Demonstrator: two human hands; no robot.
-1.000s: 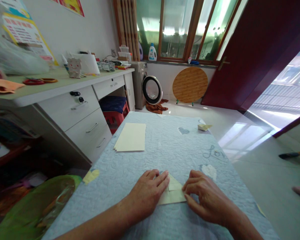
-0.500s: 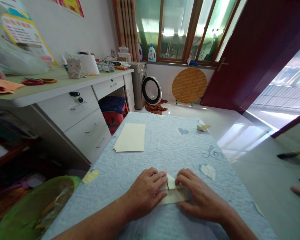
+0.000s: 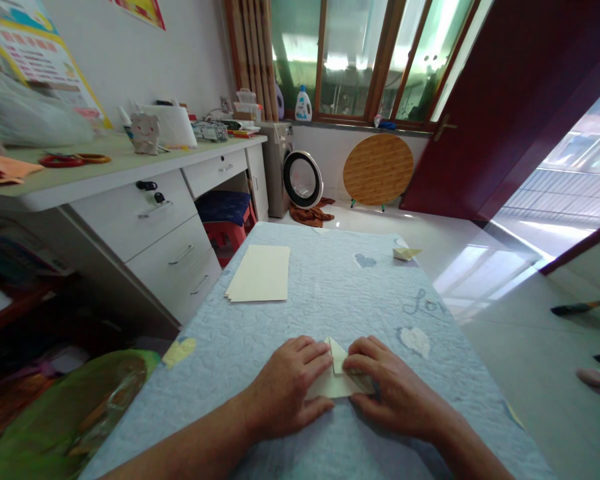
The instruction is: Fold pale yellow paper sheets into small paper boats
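Note:
A cream sheet of paper, folded to a peak at its far end, lies on the cloth-covered table in front of me. My left hand grips its left side, fingers on the top flap and thumb at the near edge. On the right side, my right hand holds it the same way, fingertips on the right flap and thumb below the near edge. Both hands partly hide the paper's sides. Farther off lies a stack of flat cream paper. A small folded paper piece rests at the far right corner.
A pale blue quilted cloth covers the table. Left of it stand a white desk with drawers and a green-lined bin. Scissors lie on the desk. Beyond are an open washing machine and a round wooden tabletop.
Both thumbs have shifted along the paper's near edge, the left one now lower. The near edge looks turned up slightly. The view has moved a little; the paper stack and small folded piece stay put.

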